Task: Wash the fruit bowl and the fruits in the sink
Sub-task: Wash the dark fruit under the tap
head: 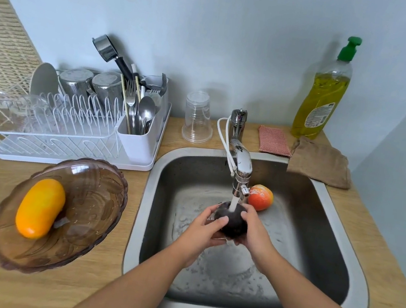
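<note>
Far left of hands: fruit bowl (93, 207) on counter, orange fruit (40, 208) parked inside. Left hand (204, 227) and right hand (255, 233) cup dark fruit (233, 222) between them under tap stream (233, 205) for rinsing. Just beyond right hand: red fruit (260, 197) in sink (335, 236), likely awaiting its turn.

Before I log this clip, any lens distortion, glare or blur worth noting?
Head view: wide-angle bending curves the counter edges and sink rim; soft even light, faint shadows; bright glare on the tap; the dark fruit is blurred by running water between left hand and right hand.
</note>
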